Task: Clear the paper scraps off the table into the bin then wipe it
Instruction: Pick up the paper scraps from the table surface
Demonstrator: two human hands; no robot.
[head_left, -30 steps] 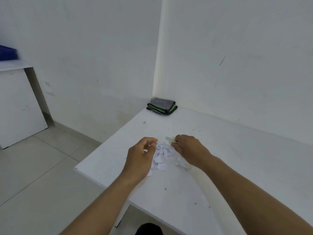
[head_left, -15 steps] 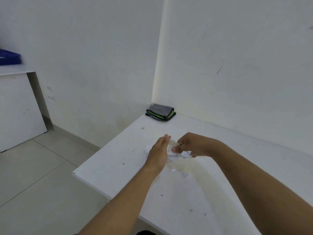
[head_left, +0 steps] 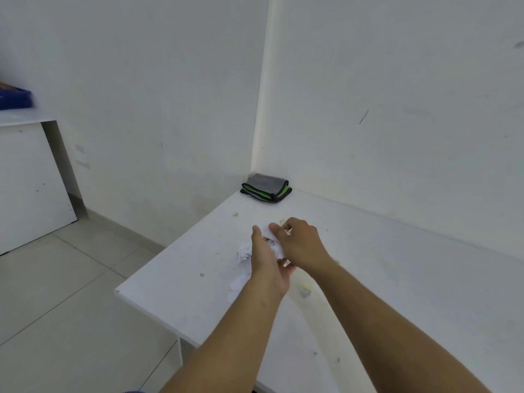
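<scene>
White paper scraps (head_left: 244, 252) lie bunched in the middle of the white table (head_left: 397, 279), with a few more (head_left: 236, 285) nearer the front edge. My left hand (head_left: 268, 265) stands on edge with straight fingers, its palm against the pile. From the other side, my right hand (head_left: 302, 245) curls its fingers over a clump of scraps and presses it against the left palm. A folded grey and green cloth (head_left: 266, 188) lies in the table's far corner. No bin is in view.
Two white walls meet right behind the table. A white cabinet (head_left: 28, 180) stands at the far left with a blue thing (head_left: 14, 99) on top. Grey tiled floor (head_left: 56, 293) lies left of the table.
My two hands have closed in on the spread scraps and bunched them between them. The right hand has curled over the clump; a few scraps have slipped out to the left.
</scene>
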